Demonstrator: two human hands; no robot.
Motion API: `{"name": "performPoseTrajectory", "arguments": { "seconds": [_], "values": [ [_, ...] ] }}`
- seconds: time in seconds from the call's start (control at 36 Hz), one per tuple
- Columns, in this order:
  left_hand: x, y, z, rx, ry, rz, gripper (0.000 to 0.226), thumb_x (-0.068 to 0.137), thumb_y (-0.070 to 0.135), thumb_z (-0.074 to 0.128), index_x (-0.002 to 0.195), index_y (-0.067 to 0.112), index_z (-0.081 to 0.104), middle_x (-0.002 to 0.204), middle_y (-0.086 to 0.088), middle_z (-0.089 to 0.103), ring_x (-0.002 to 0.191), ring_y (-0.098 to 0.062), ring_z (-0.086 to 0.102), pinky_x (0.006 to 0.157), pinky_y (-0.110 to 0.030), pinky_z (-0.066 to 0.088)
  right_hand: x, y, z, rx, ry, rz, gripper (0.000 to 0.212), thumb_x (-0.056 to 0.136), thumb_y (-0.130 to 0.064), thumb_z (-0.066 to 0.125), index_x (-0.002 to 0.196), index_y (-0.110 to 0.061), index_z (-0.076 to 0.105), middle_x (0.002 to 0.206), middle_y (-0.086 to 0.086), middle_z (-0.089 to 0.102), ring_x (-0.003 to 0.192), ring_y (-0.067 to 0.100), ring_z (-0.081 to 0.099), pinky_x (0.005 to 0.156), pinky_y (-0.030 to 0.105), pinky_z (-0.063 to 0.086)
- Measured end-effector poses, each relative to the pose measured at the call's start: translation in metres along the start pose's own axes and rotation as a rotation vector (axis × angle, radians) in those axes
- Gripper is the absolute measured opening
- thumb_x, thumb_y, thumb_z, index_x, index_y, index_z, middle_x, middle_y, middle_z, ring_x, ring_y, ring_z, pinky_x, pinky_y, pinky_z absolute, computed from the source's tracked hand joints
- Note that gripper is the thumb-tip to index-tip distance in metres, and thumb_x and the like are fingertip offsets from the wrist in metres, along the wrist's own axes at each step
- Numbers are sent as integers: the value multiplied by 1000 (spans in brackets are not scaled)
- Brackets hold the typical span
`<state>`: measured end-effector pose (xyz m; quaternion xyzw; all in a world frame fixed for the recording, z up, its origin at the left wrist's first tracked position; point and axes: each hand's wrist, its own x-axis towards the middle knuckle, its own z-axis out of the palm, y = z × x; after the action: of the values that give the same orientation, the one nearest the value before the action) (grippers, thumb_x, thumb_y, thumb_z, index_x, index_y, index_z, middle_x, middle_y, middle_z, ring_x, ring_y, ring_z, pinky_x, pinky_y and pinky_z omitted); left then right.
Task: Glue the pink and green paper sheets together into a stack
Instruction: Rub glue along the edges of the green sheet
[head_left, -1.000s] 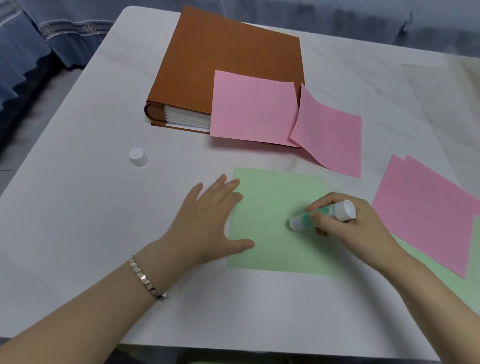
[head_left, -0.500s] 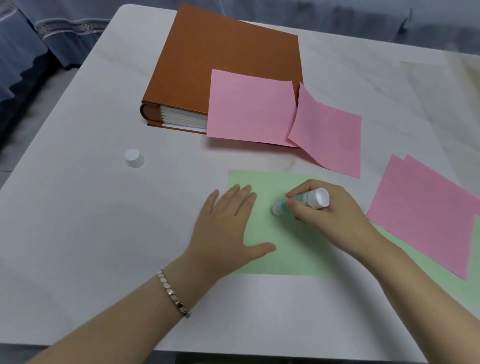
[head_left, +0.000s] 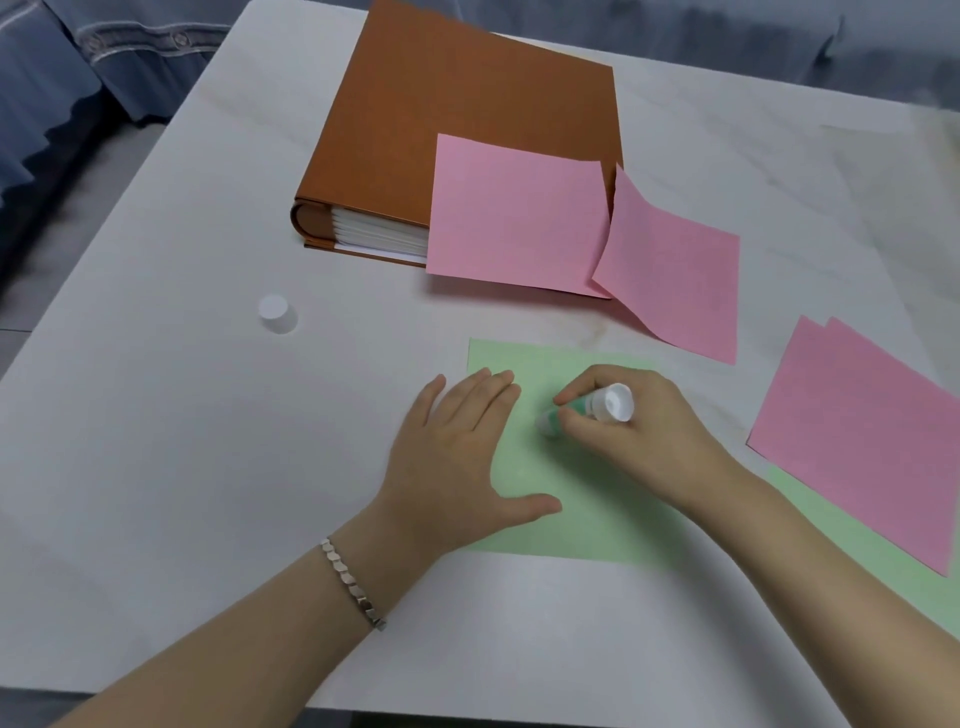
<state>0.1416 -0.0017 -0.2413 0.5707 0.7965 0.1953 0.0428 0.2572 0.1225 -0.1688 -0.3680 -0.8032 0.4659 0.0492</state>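
Gripping the glue stick (head_left: 587, 410), the right hand (head_left: 639, 436) closes its fingers around the barrel, the white end pointing up and to the right and the lower tip pressed down onto the green sheet (head_left: 597, 499). The left hand (head_left: 457, 457) holds nothing: it lies flat and spread, palm down, fingers over the left edge of that same green sheet and the heel on the bare worktop (head_left: 208, 467). A silver bracelet (head_left: 353, 584) circles the left wrist.

That green sheet lies flat on the worktop in front of the person, its far edge clear of the other papers. Beyond it a brown binder (head_left: 457, 130) lies closed. One pink sheet (head_left: 517, 218) rests half on the binder's near corner and hangs out over the worktop. A second pink sheet (head_left: 675, 280) leans against the binder's right side and bends down onto the worktop, its left edge just beside the first.

At the right, a pink pile (head_left: 862, 436) of at least two sheets lies on top of another green sheet (head_left: 883, 571), which shows below and left of it. A white cap (head_left: 277, 313) stands alone on the worktop, well left of the papers.
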Motion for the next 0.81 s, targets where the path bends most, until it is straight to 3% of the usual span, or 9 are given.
{"name": "performPoseTrajectory", "arguments": {
  "seconds": [0.08,0.14,0.22,0.31,0.39,0.5,0.67,0.81],
  "values": [
    [0,0,0,8,4,6,95,62,79,41,123,9,60,131,-2,57,124,-17,47,106,-41,24,-9,2,-1,-7,-45,-8,10,77,-22,68,72,-30,66,61,-1,59,54,9,45,52,22,37],
    [0,0,0,5,5,10,96,61,80,41,123,8,59,132,-3,57,124,-17,47,106,-42,25,-15,3,0,-18,-68,-19,10,77,-23,70,71,-30,66,58,-4,54,53,10,42,51,21,35],
    [-1,0,0,-2,-3,16,100,59,81,41,124,7,59,132,-3,56,125,-16,43,105,-43,25,-22,3,0,-39,-108,-16,4,68,-33,69,70,-32,66,62,2,57,53,9,43,52,22,36],
    [-1,-1,-1,2,-16,17,102,59,83,39,125,7,58,133,-3,55,126,-16,42,106,-42,24,-21,2,-1,-41,-141,-6,5,66,-30,66,70,-33,67,67,-6,63,55,4,49,55,20,40],
    [-2,-1,-1,0,-22,10,102,59,82,39,126,8,57,134,-3,55,127,-14,37,106,-42,22,-14,3,-6,35,-46,15,9,74,-23,68,68,-30,67,61,-18,63,57,1,54,57,19,43],
    [-1,-1,-1,8,-31,5,102,61,83,37,128,8,56,135,-2,54,127,-14,37,107,-42,21,0,3,-9,37,76,17,8,78,-24,67,73,-30,65,57,-21,60,55,0,52,52,12,39],
    [-1,-1,-1,6,-34,8,101,62,82,37,128,8,56,136,-3,53,128,-14,36,108,-41,19,5,0,-7,-11,78,13,6,80,-25,66,76,-29,65,61,-12,59,54,0,51,47,8,36],
    [0,-2,-1,0,-31,11,101,61,82,38,127,8,56,135,-3,54,128,-14,35,107,-41,20,-4,1,-6,-33,26,19,8,78,-22,67,73,-28,66,52,-16,55,47,2,44,44,11,34]
  ]
}}
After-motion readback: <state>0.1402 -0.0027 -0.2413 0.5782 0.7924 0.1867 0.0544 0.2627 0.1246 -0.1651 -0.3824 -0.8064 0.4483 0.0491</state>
